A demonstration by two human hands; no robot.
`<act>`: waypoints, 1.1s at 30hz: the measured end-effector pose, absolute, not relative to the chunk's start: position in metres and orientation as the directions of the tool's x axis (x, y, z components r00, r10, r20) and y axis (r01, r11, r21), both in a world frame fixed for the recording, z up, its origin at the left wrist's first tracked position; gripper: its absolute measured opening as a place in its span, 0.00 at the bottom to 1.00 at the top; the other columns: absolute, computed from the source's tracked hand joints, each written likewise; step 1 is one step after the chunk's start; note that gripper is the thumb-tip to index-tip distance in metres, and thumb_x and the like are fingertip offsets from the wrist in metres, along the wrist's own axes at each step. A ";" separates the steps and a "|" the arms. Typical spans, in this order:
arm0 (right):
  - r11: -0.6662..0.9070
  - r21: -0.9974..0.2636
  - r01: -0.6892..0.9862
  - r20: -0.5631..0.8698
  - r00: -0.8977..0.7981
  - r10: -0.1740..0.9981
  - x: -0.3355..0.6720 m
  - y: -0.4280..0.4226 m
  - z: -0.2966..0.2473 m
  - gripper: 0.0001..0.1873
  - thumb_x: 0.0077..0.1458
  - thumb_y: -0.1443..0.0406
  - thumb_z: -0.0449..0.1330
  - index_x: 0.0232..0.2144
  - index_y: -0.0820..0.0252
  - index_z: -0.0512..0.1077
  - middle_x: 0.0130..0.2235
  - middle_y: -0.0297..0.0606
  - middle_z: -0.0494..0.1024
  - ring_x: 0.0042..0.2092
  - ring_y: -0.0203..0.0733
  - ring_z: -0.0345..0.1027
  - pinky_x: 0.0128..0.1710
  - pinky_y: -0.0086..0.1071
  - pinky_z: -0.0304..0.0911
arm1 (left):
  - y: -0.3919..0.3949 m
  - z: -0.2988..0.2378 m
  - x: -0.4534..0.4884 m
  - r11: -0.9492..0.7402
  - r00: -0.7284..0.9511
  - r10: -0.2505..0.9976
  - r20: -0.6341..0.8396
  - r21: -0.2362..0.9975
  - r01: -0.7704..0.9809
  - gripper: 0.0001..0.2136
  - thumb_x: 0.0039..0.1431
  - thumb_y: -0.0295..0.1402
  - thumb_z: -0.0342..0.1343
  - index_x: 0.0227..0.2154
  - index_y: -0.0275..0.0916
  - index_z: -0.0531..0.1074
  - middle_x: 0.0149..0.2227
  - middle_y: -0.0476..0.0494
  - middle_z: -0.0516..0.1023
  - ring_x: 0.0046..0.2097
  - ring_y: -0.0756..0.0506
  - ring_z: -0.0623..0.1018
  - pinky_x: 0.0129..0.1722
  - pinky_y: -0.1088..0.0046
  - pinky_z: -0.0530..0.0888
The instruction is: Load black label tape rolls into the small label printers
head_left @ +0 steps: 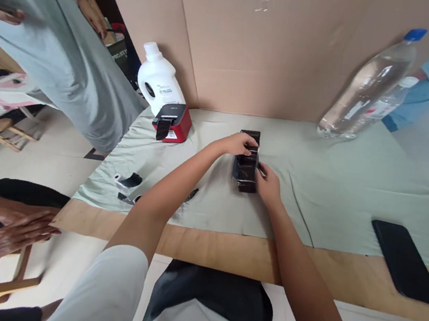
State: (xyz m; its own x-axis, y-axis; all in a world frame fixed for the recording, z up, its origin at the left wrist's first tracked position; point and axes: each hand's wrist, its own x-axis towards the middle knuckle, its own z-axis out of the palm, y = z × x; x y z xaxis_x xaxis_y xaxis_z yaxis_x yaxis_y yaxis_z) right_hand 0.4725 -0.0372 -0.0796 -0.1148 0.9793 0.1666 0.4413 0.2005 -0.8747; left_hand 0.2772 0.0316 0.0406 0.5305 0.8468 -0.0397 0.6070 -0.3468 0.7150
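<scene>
A dark, glossy, oblong block-like thing [248, 175] stands near the middle of the cloth-covered table, its long side pointing away from me. It has shiny black sections, and I cannot make out its exact kind. My left hand [239, 144] reaches over its far left part, fingers curled onto the top. At its near right side, my right hand [269, 185] grips the edge with thumb and fingers. To the left stands a red and black box [179, 126] with a dark strip hanging from its front. Small black and white scraps [129, 180] lie by my left forearm, which partly covers them.
A white jug [161, 84] stands behind the red box. Cardboard [264, 54] walls off the back. A large clear bottle [373, 85] and a smaller bottle [386, 103] lean at back right. A black phone [406, 261] lies front right. Other people are at the left and back right.
</scene>
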 end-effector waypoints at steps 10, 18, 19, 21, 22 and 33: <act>0.128 -0.871 0.474 0.126 -0.037 0.991 0.467 -0.042 -0.075 0.26 0.63 0.52 0.57 0.58 0.55 0.77 0.49 0.44 0.86 0.37 0.48 0.78 0.48 0.45 0.73 | 0.035 0.026 0.285 -0.368 0.401 0.916 -0.005 0.386 0.846 0.20 0.58 0.25 0.59 0.54 0.37 0.77 0.54 0.38 0.83 0.55 0.39 0.80 0.57 0.65 0.74; 0.116 -0.861 0.495 0.118 -0.026 0.993 0.467 -0.041 -0.075 0.27 0.63 0.51 0.56 0.58 0.56 0.77 0.49 0.45 0.86 0.35 0.47 0.77 0.47 0.45 0.73 | 0.022 0.002 0.290 -0.242 0.239 0.970 0.050 0.327 0.913 0.10 0.61 0.29 0.63 0.46 0.42 0.81 0.52 0.41 0.81 0.57 0.38 0.76 0.58 0.61 0.73; 0.119 -0.860 0.497 0.122 -0.026 0.992 0.467 -0.041 -0.075 0.27 0.63 0.52 0.56 0.58 0.56 0.77 0.49 0.44 0.86 0.35 0.47 0.77 0.47 0.46 0.73 | 0.020 0.001 0.291 -0.221 0.213 0.975 0.060 0.298 0.929 0.09 0.61 0.31 0.64 0.44 0.43 0.82 0.53 0.40 0.80 0.59 0.36 0.75 0.59 0.59 0.72; 0.126 -0.861 0.492 0.128 -0.030 0.991 0.467 -0.040 -0.076 0.27 0.63 0.52 0.56 0.59 0.56 0.77 0.50 0.45 0.85 0.37 0.48 0.78 0.49 0.46 0.73 | 0.018 0.002 0.294 -0.168 0.157 0.986 0.064 0.259 0.951 0.08 0.60 0.33 0.65 0.42 0.45 0.83 0.56 0.39 0.77 0.62 0.34 0.71 0.61 0.55 0.71; 0.129 -0.863 0.488 0.129 -0.033 0.991 0.467 -0.040 -0.076 0.28 0.63 0.52 0.56 0.59 0.57 0.77 0.51 0.45 0.85 0.38 0.49 0.79 0.50 0.47 0.73 | 0.017 0.005 0.296 -0.144 0.134 0.989 0.056 0.251 0.957 0.08 0.60 0.34 0.66 0.42 0.45 0.84 0.57 0.39 0.76 0.62 0.33 0.70 0.61 0.54 0.71; 0.167 -0.915 0.367 0.169 -0.025 0.985 0.470 -0.035 -0.076 0.28 0.60 0.54 0.57 0.56 0.61 0.78 0.57 0.50 0.82 0.50 0.54 0.79 0.55 0.50 0.73 | -0.093 -0.008 0.310 0.327 -0.351 0.931 -0.102 0.664 0.672 0.31 0.67 0.50 0.56 0.66 0.35 0.63 0.48 0.30 0.83 0.55 0.31 0.82 0.50 0.59 0.74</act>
